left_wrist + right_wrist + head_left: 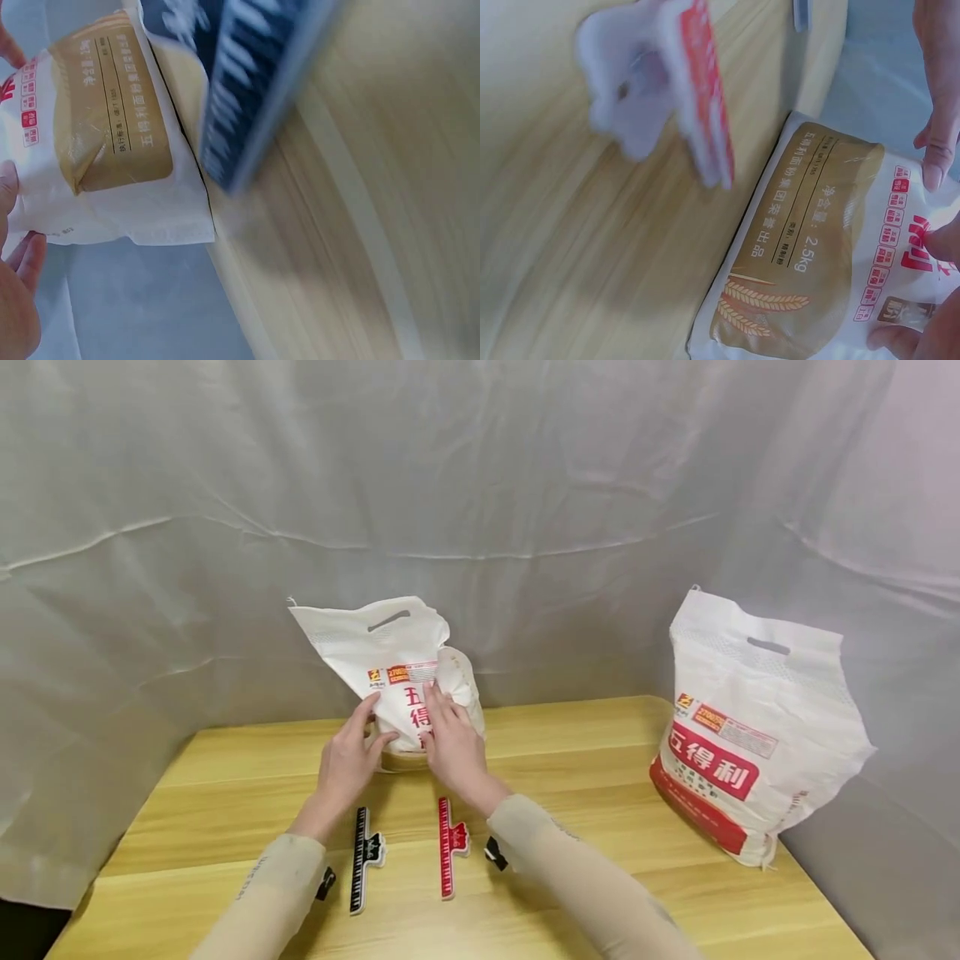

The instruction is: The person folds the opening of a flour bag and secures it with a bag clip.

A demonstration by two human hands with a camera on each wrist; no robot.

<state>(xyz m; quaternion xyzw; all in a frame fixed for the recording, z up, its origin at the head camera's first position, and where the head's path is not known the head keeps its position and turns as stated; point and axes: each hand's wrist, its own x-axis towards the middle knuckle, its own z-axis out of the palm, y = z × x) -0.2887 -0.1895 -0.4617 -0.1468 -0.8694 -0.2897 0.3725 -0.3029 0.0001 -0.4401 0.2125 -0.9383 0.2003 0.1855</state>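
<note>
A white flour bag (405, 668) with red lettering, a tan lower panel and a handle slot stands at the back of the table; its top leans left. My left hand (351, 752) holds its left edge, a digit on the front and others at the side. My right hand (455, 747) rests on its front with fingers extended upward. In the right wrist view, the tan panel of the bag (795, 217) shows wheat ears and "2.5kg". Nearer me lie a black clip (360, 868) and a red clip (447, 852), both with long piano-key bars.
Another white and red flour bag (735, 752) stands at the table's right side. Small black clips (495, 853) lie beside the forearms, one (326, 883) partly behind the left sleeve. A grey curtain (480, 510) hangs behind the wooden table (247, 810).
</note>
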